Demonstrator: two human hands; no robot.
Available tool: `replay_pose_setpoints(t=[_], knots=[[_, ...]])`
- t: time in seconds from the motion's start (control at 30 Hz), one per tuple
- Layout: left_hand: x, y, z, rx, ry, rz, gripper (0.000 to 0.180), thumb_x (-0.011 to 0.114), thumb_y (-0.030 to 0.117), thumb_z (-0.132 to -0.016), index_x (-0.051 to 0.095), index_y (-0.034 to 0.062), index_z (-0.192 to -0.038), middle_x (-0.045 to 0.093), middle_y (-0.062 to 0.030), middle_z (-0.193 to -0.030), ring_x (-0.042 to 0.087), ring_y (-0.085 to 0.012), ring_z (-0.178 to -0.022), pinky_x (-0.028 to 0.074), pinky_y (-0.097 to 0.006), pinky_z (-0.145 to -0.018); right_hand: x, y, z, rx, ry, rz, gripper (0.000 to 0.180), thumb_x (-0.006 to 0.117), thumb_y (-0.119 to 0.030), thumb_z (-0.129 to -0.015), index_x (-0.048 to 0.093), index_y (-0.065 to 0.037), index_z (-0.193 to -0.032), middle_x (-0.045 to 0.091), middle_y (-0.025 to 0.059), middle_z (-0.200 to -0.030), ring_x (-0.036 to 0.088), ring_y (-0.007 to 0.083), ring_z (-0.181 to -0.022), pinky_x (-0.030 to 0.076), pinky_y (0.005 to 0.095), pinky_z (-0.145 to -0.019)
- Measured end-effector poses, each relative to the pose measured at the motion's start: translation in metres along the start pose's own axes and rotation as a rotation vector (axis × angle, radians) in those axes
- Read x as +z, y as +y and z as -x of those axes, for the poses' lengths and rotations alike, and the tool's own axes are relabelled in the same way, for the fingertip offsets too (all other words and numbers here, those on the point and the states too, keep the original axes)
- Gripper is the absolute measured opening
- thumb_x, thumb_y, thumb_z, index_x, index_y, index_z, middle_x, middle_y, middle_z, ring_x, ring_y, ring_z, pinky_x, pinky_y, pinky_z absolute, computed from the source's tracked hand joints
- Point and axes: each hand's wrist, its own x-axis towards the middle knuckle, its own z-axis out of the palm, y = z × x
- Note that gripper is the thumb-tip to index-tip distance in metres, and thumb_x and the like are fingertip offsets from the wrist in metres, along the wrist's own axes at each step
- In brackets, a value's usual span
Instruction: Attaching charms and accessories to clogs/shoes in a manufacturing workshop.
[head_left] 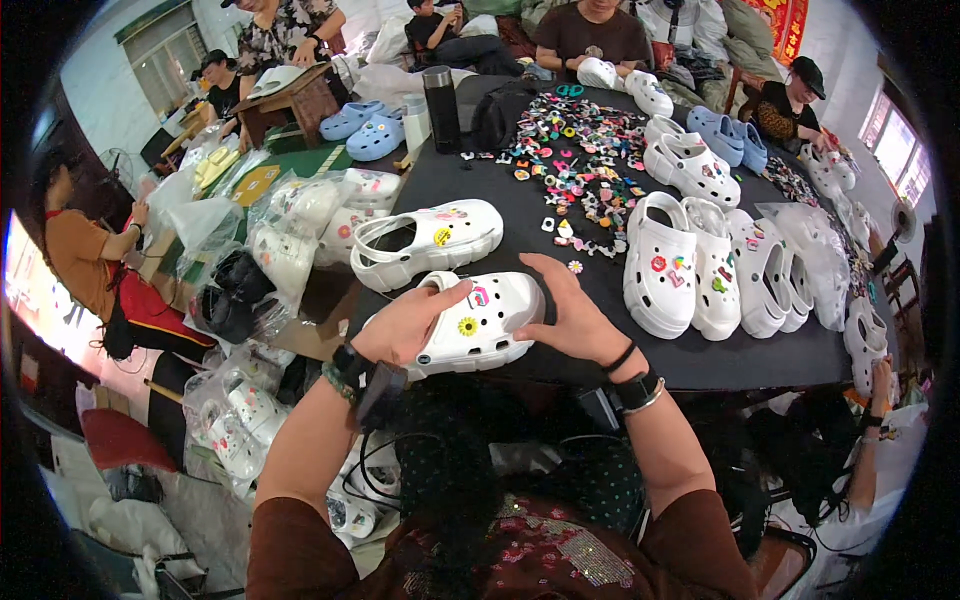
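Note:
A white clog (490, 325) is held above the near edge of the black table, its toe pointing right. On its upper are a yellow flower charm (467, 326) and a pink charm. My left hand (413, 325) grips it at the heel end, thumb across the top. By the toe, my right hand (578, 317) is cupped with fingers spread, its thumb against the toe. Just beyond lies another white clog (430, 243) with a yellow round charm. Small colourful shoe charms (580, 165) are heaped across the table's middle.
Several charm-decorated white clogs (662, 268) stand to the right on the black table (590, 362). Bagged clogs (290, 235) fill the left side. A dark tumbler (440, 108) and blue clogs (376, 135) stand farther back. Other people sit or stand around, one in an orange shirt (88, 245) at left.

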Motion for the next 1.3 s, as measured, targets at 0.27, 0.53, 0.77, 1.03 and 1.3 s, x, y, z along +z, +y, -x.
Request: replay_pose_setpoints(t=[0.27,0.53,0.77,1.03,1.3], knots=[[0.002,0.003,-0.022,-0.130,0.035,0.020,0.045,0.056,0.029,-0.096,0.048,-0.0079,-0.121,0.064,-0.0157,-0.112,0.067,-0.0192,-0.094,0.057,-0.033,-0.077,-0.010,0.046,0.054,0.291,0.085,0.052,0.040,0.073,-0.011,-0.078,0.058,-0.003,-0.114,0.060,0.0108,-0.106,0.063,0.0221,-0.092,0.052,0.0322,-0.076],[-0.012,0.011,-0.022,0.174,0.138,0.051,0.045,0.067,0.007,-0.085,0.047,-0.0045,-0.125,0.063,-0.0142,-0.112,0.067,-0.0233,-0.093,0.057,-0.036,-0.076,-0.025,0.069,0.014,0.336,0.188,0.478,0.026,0.064,-0.004,-0.080,0.056,-0.002,-0.105,0.058,0.0202,-0.100,0.061,0.0377,-0.088,0.050,0.0446,-0.075],[-0.006,0.006,-0.018,0.207,0.089,0.140,0.046,0.065,0.004,-0.086,0.047,-0.0002,-0.128,0.063,-0.0134,-0.116,0.066,-0.0254,-0.099,0.057,-0.041,-0.081,-0.029,0.106,-0.035,0.430,0.277,0.774,0.020,0.061,-0.003,-0.079,0.053,0.001,-0.097,0.053,0.0226,-0.105,0.063,0.0384,-0.087,0.054,0.0441,-0.073],[-0.008,-0.005,-0.015,0.187,0.047,0.269,0.041,0.060,0.009,-0.089,0.050,-0.0017,-0.127,0.063,-0.0127,-0.115,0.064,-0.0233,-0.102,0.054,-0.037,-0.085,-0.033,0.147,-0.051,0.554,0.074,0.686,0.027,0.084,-0.020,-0.063,0.064,-0.003,-0.073,0.066,0.0171,-0.077,0.066,0.0322,-0.082,0.052,0.0412,-0.074],[-0.005,-0.014,-0.009,0.316,0.111,0.194,0.042,0.061,0.004,-0.086,0.049,-0.0044,-0.125,0.063,-0.0141,-0.113,0.066,-0.0247,-0.098,0.057,-0.038,-0.081,-0.033,0.126,-0.042,0.575,0.240,0.703,0.007,0.066,-0.005,-0.075,0.062,-0.002,-0.079,0.066,0.0185,-0.080,0.065,0.0368,-0.082,0.052,0.0439,-0.075]])
